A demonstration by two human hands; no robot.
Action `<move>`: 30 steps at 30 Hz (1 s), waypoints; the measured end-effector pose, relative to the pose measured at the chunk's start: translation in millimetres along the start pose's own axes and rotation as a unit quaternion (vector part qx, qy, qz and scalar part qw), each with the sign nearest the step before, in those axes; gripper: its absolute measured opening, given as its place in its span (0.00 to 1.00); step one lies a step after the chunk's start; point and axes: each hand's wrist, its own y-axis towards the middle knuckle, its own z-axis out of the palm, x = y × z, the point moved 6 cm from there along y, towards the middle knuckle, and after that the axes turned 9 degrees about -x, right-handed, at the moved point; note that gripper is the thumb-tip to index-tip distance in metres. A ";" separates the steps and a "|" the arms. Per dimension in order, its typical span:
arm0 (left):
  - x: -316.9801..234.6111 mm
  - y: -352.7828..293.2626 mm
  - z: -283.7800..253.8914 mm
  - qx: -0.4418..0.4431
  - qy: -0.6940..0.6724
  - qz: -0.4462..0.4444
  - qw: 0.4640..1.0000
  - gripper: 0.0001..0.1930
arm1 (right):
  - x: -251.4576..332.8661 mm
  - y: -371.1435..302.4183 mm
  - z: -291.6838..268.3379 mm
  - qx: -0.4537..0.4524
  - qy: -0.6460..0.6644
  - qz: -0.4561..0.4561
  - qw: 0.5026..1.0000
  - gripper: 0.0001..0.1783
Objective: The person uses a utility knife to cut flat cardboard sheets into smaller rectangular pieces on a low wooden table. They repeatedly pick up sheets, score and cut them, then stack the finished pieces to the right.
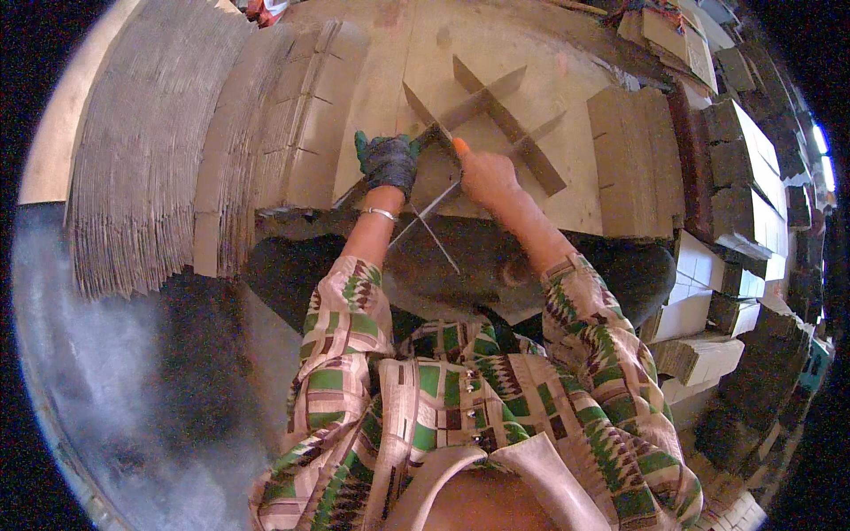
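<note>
A lattice of interlocking cardboard divider strips (pixel 538 165) stands on edge on the wooden table in front of me. My left hand (pixel 388 165), in a dark glove with green fingertips, is closed at the lattice's left side, with a strip by its fingers. On the near strips rests my right hand (pixel 489 180), bare except for an orange cover on one fingertip. Its fingers are bent round the cardboard near a crossing, their undersides hidden. Thin strip ends stick out below both hands, over the table's front edge.
Tall stacks of flat cardboard (pixel 159 142) fill the left, with a slotted stack (pixel 305 124) beside them. Another slotted stack (pixel 633 164) sits at the table's right edge. Farther right are piled cardboard bundles (pixel 748 177). Bare plywood (pixel 381 53) shows behind the lattice.
</note>
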 end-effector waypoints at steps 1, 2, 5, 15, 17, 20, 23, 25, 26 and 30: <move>1.1 -0.5 -3.7 -0.044 -0.007 0.005 0.999 0.23 | -2.8 1.8 0.5 0.011 0.006 0.001 1.000 0.42; 4.7 -1.5 -5.1 -0.088 -0.014 0.010 0.996 0.26 | -10.4 -0.8 -2.2 0.004 0.031 0.016 0.999 0.41; 44.0 -11.4 -23.8 -0.237 -0.016 -0.043 0.971 0.37 | -28.3 -21.6 -51.3 -0.060 0.117 0.093 0.987 0.42; -87.3 -36.5 6.8 0.147 -0.508 0.038 0.848 0.42 | -115.2 -27.8 144.1 -0.173 0.490 0.094 0.849 0.34; -56.8 -46.5 24.4 0.074 -0.418 -0.050 0.904 0.25 | -39.7 -14.3 119.1 -0.107 0.638 0.103 0.756 0.39; 4.5 -32.0 15.5 -0.039 -0.229 0.049 0.971 0.13 | 13.4 0.4 68.9 0.030 0.716 0.158 0.679 0.40; 98.9 -3.8 -47.8 -0.178 -0.187 -0.052 0.965 0.15 | 24.1 -1.7 44.1 0.011 0.658 0.200 0.726 0.33; 135.2 -0.9 -145.8 -0.320 -0.223 -0.117 0.913 0.19 | 5.4 -8.1 50.1 -0.007 0.629 0.213 0.748 0.29; 142.0 3.8 -192.5 -0.288 -0.169 -0.167 0.928 0.20 | -9.5 -11.1 53.5 -0.021 0.611 0.219 0.760 0.27; 207.6 8.5 -234.7 -0.202 0.187 -0.219 0.936 0.24 | -14.9 -42.2 83.9 0.017 0.601 0.267 0.753 0.21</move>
